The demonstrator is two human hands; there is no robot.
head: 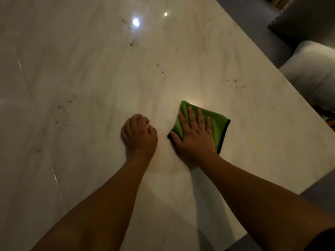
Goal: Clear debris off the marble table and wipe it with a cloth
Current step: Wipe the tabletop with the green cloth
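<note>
A folded green cloth (218, 124) with a black edge lies on the white marble table (101, 73). My right hand (194, 133) presses flat on the cloth with straight, spread fingers. My left hand (138, 132) rests on the marble just left of it, fingers curled into a loose fist with nothing seen in it. Dark crumbs lie in several small patches: at the left (65, 105), at the centre (159, 67), farther back (133, 44) and at the right near the edge (234, 83).
The table's right edge (282, 78) runs diagonally from the top to the lower right. Beyond it stands a grey sofa with a pale cushion (311, 69) and a dark cushion (304, 20). Ceiling lights reflect off the marble at the back.
</note>
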